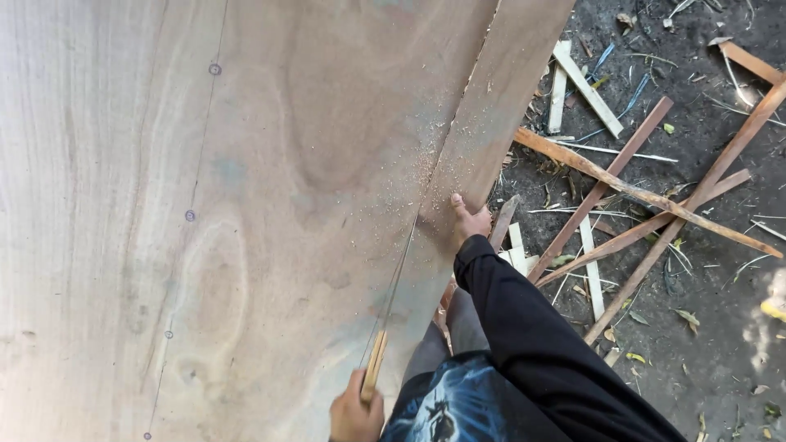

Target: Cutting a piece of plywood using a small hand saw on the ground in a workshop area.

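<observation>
Only one view here, from the head camera looking straight down. A big sheet of plywood [229, 213] fills most of the left and middle of the shot, brownish with a wavy grain and a few small round marks running down it. A cut runs through it on a slant from the upper middle down toward the person, and a hand saw [391, 307] sits in that cut with its thin blade edge-on to the camera. Sawdust [409, 168] is sprinkled along the cut line, thickest above the blade.

The left hand [355, 413] is at the bottom edge of the frame, grip clenched around the saw's wooden handle. The right hand [470, 219] is further up, on the narrow strip [491, 106] to the right of the cut. Its thumb lies flat on top and the fingers curl over the strip's outer edge, so that grip is grasping the strip. The arm is in a black sleeve [532, 336], and a dark shirt with a blue print shows at the bottom.

Off to the right is bare dirt ground [720, 327], littered with thin wooden slats [622, 184] crossing each other, pale offcuts, splinters and a few dry leaves.
</observation>
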